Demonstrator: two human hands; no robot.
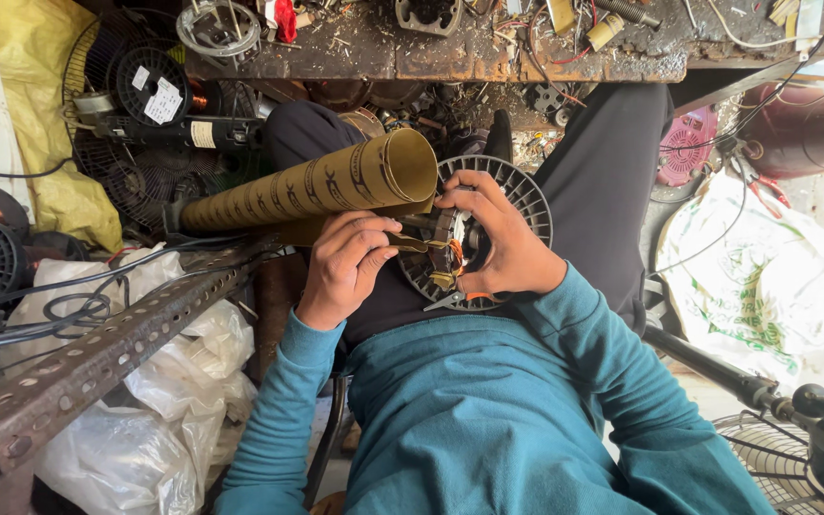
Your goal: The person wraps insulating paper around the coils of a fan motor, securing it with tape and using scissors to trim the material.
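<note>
Both hands clamp on a round finned motor part in the lap: left hand pinching at its center, right hand gripping the rim. Yellowish rolled sheet lies across it; perforated metal bar and cluttered workbench crowd around.

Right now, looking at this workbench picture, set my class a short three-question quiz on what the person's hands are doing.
1. True or false: both hands touch the round finned motor part.
2. What long thing lies across the lap beside the left hand?
3. The right hand rests on: A) the fan guard B) the motor part C) the perforated metal bar.

Key: 1 true. 2 a rolled yellowish sheet. 3 B.
</note>
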